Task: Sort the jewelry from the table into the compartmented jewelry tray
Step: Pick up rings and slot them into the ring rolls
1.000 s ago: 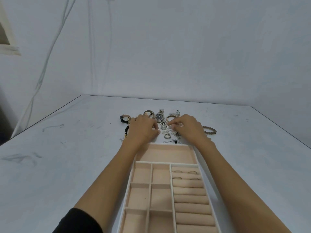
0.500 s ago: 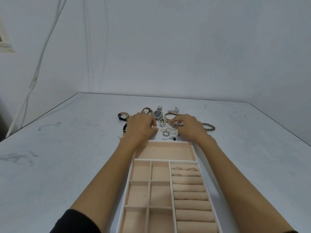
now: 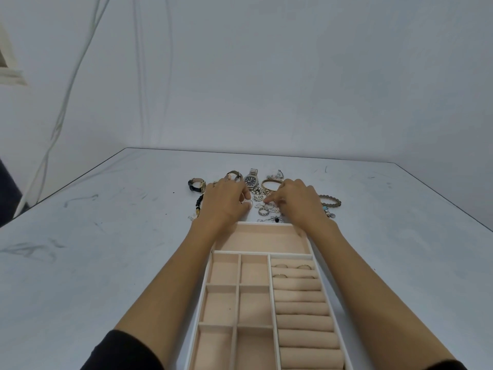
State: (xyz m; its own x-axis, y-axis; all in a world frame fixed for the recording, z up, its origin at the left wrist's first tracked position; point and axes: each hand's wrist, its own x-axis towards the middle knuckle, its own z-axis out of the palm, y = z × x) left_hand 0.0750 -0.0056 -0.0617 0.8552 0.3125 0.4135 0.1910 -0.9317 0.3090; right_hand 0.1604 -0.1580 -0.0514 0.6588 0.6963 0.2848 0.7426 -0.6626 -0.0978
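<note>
On the desk (image 3: 106,236) a tray (image 3: 262,252) is laid, and the jewelry (image 3: 262,208) is heaped just beyond its far end. A thin ring (image 3: 250,205) is pinched by the left hand (image 3: 224,201); whether anything is gripped by the curled right hand (image 3: 296,201) cannot be told.

We take this for a plain indoor room used as a work corner; which kind of building it is in, we cannot tell. A bare white wall (image 3: 293,76) fills the upper half of the view, with thin cables (image 3: 66,84) hanging loose down its left part. Below it stands 1 large pale table (image 3: 106,249) with a marbled, scuffed top. At the far left edge shows a piece of pale frame (image 3: 10,76), perhaps a window. On the table lie a heap of jewelry (image 3: 262,206) and 1 compartmented tray (image 3: 316,259).
</note>
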